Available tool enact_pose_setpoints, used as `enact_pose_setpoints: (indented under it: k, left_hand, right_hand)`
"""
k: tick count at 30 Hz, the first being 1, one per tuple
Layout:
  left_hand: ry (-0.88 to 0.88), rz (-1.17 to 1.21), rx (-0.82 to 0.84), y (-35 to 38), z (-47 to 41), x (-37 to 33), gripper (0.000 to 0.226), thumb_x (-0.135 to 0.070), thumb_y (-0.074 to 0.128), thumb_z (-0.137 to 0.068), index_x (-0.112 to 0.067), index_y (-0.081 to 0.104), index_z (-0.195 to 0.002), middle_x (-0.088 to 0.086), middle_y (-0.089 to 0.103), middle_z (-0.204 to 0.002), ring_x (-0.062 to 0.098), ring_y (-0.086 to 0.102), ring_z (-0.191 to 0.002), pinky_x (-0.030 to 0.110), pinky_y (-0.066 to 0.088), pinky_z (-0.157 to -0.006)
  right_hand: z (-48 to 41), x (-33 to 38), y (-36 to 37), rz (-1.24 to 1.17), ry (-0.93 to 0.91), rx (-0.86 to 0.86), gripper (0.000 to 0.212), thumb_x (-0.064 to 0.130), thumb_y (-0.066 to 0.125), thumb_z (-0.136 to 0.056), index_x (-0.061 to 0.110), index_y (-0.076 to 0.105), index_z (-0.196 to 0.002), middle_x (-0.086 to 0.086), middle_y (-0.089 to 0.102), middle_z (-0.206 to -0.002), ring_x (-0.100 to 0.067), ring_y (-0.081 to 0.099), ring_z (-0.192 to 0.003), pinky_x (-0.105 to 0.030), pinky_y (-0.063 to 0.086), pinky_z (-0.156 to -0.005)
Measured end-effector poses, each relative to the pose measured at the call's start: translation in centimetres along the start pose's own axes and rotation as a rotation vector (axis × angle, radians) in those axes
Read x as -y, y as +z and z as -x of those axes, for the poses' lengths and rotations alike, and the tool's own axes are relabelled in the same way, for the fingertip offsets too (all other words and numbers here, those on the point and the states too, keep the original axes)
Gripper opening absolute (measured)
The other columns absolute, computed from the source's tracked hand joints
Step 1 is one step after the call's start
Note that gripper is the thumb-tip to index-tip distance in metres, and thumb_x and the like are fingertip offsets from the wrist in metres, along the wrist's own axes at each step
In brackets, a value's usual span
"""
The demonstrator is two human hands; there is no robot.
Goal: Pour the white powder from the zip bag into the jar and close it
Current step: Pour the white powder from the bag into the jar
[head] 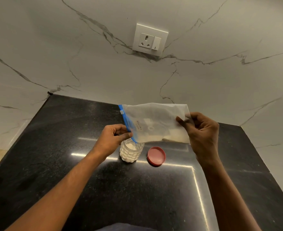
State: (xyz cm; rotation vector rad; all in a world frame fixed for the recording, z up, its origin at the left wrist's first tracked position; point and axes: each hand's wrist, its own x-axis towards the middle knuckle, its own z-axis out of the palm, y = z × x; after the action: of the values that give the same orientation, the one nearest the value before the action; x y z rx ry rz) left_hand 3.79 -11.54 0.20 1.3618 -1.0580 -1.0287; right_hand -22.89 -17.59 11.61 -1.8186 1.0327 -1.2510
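Note:
A clear zip bag [155, 122] with a blue zip strip and handwritten label hangs sideways above the counter. My left hand [111, 139] pinches its zip end, whose lower corner points into the mouth of a clear textured jar [131, 153]. My right hand [202, 135] grips the bag's bottom edge, held a little higher. The jar stands open and is mostly full of white powder. A little powder lies along the bag's lower edge. The red lid [156, 155] lies flat on the counter just right of the jar.
The black speckled stone counter [57, 164] is bounded by a white marble wall [87, 64] behind and on both sides. A white socket and switch plate [149, 40] sits on the back wall.

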Motion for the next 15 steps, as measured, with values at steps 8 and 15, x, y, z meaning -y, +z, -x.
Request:
enact_pose_setpoints:
  k: [8, 15]
  left_hand:
    - [-0.029, -0.015, -0.008, -0.07, -0.04, 0.16, 0.016, -0.013, 0.078, -0.093, -0.026, 0.079, -0.103, -0.014, 0.083, -0.097, 0.000, 0.078, -0.088, 0.007, 0.054, -0.062]
    - [-0.033, -0.033, -0.008, -0.28, 0.09, 0.20, 0.016, -0.013, 0.078, -0.094, -0.026, 0.078, -0.103, -0.015, 0.083, -0.098, 0.001, 0.078, -0.089, 0.008, 0.055, -0.062]
  right_hand:
    - [-0.20, 0.18, 0.13, 0.037, 0.011, 0.030, 0.010, 0.015, 0.073, -0.098, 0.020, 0.079, -0.104, -0.001, 0.081, -0.095, -0.024, 0.077, -0.086, -0.044, 0.066, -0.075]
    - [-0.51, 0.20, 0.41, 0.057, 0.014, 0.027, 0.007, 0.020, 0.072, -0.100, 0.021, 0.079, -0.101, -0.004, 0.080, -0.092, -0.031, 0.076, -0.082, -0.055, 0.063, -0.072]
